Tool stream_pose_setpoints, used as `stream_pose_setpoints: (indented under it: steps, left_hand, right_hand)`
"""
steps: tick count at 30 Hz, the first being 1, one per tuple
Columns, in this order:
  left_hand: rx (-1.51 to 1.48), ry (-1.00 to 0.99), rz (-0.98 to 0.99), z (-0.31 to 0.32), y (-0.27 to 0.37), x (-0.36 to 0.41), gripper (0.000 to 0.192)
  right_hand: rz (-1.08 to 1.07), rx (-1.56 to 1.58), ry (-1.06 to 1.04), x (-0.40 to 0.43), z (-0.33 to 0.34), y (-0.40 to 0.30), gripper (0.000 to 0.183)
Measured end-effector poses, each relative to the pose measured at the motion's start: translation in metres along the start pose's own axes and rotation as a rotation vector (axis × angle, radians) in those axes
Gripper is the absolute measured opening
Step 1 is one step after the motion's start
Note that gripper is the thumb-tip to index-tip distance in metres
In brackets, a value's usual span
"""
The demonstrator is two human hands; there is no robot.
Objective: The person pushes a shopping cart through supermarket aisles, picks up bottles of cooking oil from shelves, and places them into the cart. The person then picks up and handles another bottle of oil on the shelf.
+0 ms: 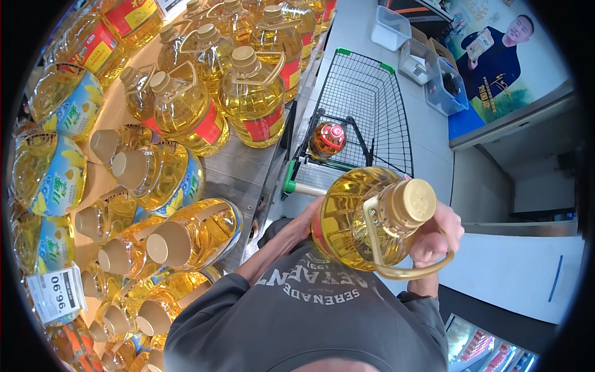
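Observation:
A large clear plastic bottle of golden cooking oil (348, 218) with a gold screw cap and gold carrying handle is held up in front of my chest, its cap tilted towards the camera. My right hand (434, 239) is closed at the bottle's far right side, beside the handle loop. On the other side, my left hand (314, 215) supports the bottle, with its fingers hidden behind it. Just beyond stands a wire shopping cart (386, 76) with green corners. Inside its basket is one darker oil bottle (325, 144) with a red cap and handle.
On my left, a wooden display (239, 167) carries many upright oil bottles (253, 102) and others with wide gold caps (174, 242). A price tag (55, 293) hangs low left. Clear plastic bins (390, 29) line the floor beyond the cart, near a wall poster (492, 69).

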State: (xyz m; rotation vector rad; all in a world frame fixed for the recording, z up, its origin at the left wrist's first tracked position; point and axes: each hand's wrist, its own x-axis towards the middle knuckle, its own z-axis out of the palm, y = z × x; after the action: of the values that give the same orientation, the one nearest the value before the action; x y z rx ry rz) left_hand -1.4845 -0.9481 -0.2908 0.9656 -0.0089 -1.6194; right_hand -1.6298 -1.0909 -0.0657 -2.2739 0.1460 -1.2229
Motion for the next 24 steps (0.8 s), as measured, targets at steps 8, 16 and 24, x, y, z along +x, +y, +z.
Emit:
stream_pose_setpoints:
  steps: [8, 16, 24]
  left_hand:
    - [0.022, -0.165, -0.072, 0.000, -0.018, 0.011, 0.062]
    - [0.086, -0.212, -0.171, 0.010, -0.023, 0.015, 0.061]
    - [0.182, -0.230, -0.199, 0.040, -0.027, 0.047, 0.061]
  right_hand:
    - [-0.316, -0.341, -0.144, -0.003, -0.014, -0.052, 0.074]
    - [-0.467, -0.759, -0.127, -0.018, -0.036, -0.066, 0.077]
    - [-0.551, -0.476, -0.238, 0.010, -0.066, -0.061, 0.028]
